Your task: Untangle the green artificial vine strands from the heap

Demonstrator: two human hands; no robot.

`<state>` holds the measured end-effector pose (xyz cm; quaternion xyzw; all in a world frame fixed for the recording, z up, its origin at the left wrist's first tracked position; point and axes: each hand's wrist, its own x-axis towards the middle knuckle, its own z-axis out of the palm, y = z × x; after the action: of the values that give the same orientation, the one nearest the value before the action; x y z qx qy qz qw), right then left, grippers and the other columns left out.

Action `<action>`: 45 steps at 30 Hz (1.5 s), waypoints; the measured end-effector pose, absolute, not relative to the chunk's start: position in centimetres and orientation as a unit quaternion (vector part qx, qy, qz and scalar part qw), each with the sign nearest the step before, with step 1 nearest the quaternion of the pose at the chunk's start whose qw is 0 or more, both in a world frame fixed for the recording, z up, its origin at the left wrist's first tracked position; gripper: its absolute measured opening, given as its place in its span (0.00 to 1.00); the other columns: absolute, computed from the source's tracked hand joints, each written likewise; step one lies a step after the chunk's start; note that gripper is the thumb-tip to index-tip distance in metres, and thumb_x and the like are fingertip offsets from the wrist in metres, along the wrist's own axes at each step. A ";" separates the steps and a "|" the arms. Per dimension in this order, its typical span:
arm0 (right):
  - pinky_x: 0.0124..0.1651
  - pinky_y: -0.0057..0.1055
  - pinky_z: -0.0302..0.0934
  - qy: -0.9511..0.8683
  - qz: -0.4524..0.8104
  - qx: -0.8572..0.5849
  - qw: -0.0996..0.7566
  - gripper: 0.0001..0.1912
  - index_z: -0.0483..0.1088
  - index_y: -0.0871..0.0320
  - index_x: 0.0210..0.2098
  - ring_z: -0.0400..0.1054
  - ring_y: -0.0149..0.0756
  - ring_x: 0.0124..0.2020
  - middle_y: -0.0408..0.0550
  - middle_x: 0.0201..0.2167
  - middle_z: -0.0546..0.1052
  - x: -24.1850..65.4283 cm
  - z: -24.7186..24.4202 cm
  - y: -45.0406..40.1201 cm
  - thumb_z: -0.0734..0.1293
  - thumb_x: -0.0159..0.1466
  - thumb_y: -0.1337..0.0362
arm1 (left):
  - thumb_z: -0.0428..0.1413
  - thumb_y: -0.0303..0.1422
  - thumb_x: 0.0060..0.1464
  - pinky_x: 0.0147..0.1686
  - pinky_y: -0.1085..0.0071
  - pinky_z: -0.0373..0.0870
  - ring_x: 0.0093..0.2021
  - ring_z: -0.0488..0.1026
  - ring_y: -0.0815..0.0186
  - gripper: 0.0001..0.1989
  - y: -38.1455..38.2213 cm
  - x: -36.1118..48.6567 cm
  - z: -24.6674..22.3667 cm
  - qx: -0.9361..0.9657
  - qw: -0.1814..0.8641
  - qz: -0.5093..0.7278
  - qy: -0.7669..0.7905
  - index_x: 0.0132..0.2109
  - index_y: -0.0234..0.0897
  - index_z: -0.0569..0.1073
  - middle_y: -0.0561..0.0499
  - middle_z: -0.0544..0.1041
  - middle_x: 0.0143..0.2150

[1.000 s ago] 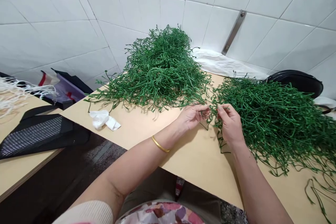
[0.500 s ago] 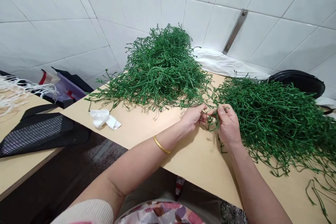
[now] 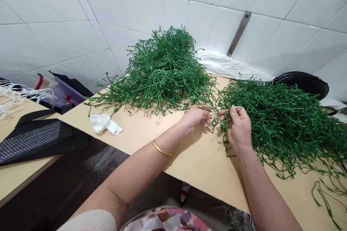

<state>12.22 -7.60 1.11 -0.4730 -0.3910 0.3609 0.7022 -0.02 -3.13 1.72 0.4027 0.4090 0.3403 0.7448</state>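
Observation:
Two heaps of thin green cords lie on the light wooden table [image 3: 197,166]: a tall left heap [image 3: 168,68] against the tiled wall and a wide right heap [image 3: 282,122]. Between them, near the front edges of the heaps, are both hands. My left hand [image 3: 197,118], below a gold bangle, has its fingers apart beside a few loose cords and grips nothing visible. My right hand [image 3: 238,126] pinches a green cord between thumb and fingers, at the left edge of the right heap. Some cords hang below its fingertips.
A crumpled white tissue [image 3: 104,124] lies at the table's left side. White cloth [image 3: 233,65] and a black case [image 3: 302,83] are behind the heaps. Across a gap stands another table with a black mesh bag [image 3: 35,140] and white cords [image 3: 24,95].
My hands have drawn apart slightly. My left hand has moved left and its fingers have opened, while my right hand keeps its pinch. The view has shifted a little.

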 end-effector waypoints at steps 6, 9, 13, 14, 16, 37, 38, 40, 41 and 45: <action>0.22 0.21 0.52 -0.431 0.365 -0.466 0.681 0.09 0.63 0.56 0.28 0.56 0.23 0.19 0.36 0.21 0.65 12.4 1.1 -7.7 0.67 0.55 0.58 | 0.60 0.27 0.40 0.22 0.79 0.63 0.25 0.68 0.75 0.13 -4.0 0.4 1.7 0.427 0.791 0.320 0.301 0.38 0.33 0.74 0.50 0.73 0.29; 0.23 0.22 0.54 -0.459 0.385 -0.475 0.644 0.09 0.66 0.56 0.29 0.58 0.23 0.21 0.37 0.23 0.66 12.6 0.7 -7.7 0.66 0.56 0.58 | 0.60 0.31 0.43 0.21 0.80 0.62 0.26 0.69 0.74 0.10 -4.1 0.7 1.7 0.367 0.797 0.366 0.310 0.36 0.32 0.75 0.48 0.74 0.30; 0.30 0.25 0.60 -0.506 0.431 -0.473 0.579 0.09 0.68 0.56 0.32 0.63 0.27 0.27 0.40 0.27 0.70 12.4 0.1 -7.5 0.68 0.54 0.59 | 0.57 0.28 0.47 0.23 0.77 0.66 0.24 0.68 0.73 0.05 -4.0 0.6 2.0 0.269 0.786 0.434 0.348 0.34 0.32 0.75 0.48 0.74 0.28; 0.32 0.26 0.62 -0.515 0.438 -0.473 0.565 0.10 0.69 0.56 0.34 0.64 0.28 0.30 0.41 0.29 0.71 12.3 0.0 -7.5 0.68 0.53 0.59 | 0.56 0.28 0.48 0.24 0.76 0.66 0.24 0.69 0.73 0.04 -4.0 0.5 2.0 0.255 0.781 0.447 0.353 0.33 0.32 0.74 0.49 0.74 0.28; 0.34 0.27 0.63 -0.523 0.442 -0.478 0.550 0.12 0.70 0.56 0.36 0.65 0.30 0.33 0.43 0.32 0.72 12.1 -0.2 -7.5 0.69 0.52 0.60 | 0.56 0.27 0.48 0.25 0.76 0.67 0.25 0.69 0.73 0.03 -3.9 0.4 2.1 0.242 0.770 0.465 0.362 0.32 0.31 0.74 0.49 0.74 0.27; 0.43 0.34 0.62 -0.612 0.253 -0.521 0.539 0.21 0.65 0.52 0.49 0.65 0.33 0.39 0.47 0.42 0.68 12.6 -0.1 -7.8 0.66 0.55 0.62 | 0.56 0.21 0.44 0.27 0.77 0.63 0.24 0.67 0.75 0.05 -3.6 0.8 1.5 0.277 0.767 0.454 0.359 0.23 0.30 0.71 0.50 0.71 0.24; 0.44 0.35 0.62 -0.628 0.244 -0.518 0.527 0.19 0.66 0.52 0.48 0.64 0.34 0.40 0.48 0.44 0.68 12.7 0.0 -7.7 0.66 0.55 0.62 | 0.56 0.21 0.43 0.27 0.78 0.63 0.24 0.67 0.75 0.05 -3.7 0.7 1.5 0.282 0.762 0.457 0.360 0.23 0.30 0.71 0.51 0.72 0.24; 0.45 0.36 0.61 -0.643 0.243 -0.519 0.509 0.16 0.68 0.53 0.45 0.64 0.35 0.41 0.48 0.44 0.69 12.8 0.1 -7.7 0.66 0.56 0.62 | 0.57 0.21 0.42 0.27 0.78 0.63 0.24 0.67 0.75 0.04 -3.8 0.7 1.5 0.285 0.756 0.466 0.360 0.24 0.31 0.72 0.51 0.72 0.24; 0.44 0.36 0.62 -0.642 0.251 -0.522 0.502 0.15 0.69 0.54 0.43 0.65 0.35 0.40 0.48 0.42 0.70 12.8 0.1 -7.7 0.65 0.56 0.62 | 0.57 0.21 0.42 0.27 0.78 0.63 0.24 0.67 0.75 0.03 -3.9 0.7 1.5 0.288 0.751 0.473 0.359 0.25 0.31 0.72 0.52 0.73 0.24; 0.41 0.35 0.62 -0.628 0.263 -0.538 0.497 0.11 0.71 0.56 0.39 0.65 0.35 0.37 0.47 0.36 0.72 12.7 0.0 -7.7 0.65 0.57 0.60 | 0.58 0.22 0.41 0.26 0.77 0.62 0.24 0.66 0.75 0.03 -3.8 0.8 1.1 0.315 0.739 0.494 0.333 0.24 0.31 0.71 0.53 0.71 0.23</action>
<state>12.69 -7.66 0.01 -0.5377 -0.6281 0.2629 0.4972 0.78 -3.79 1.08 0.3151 0.3326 0.4942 0.7388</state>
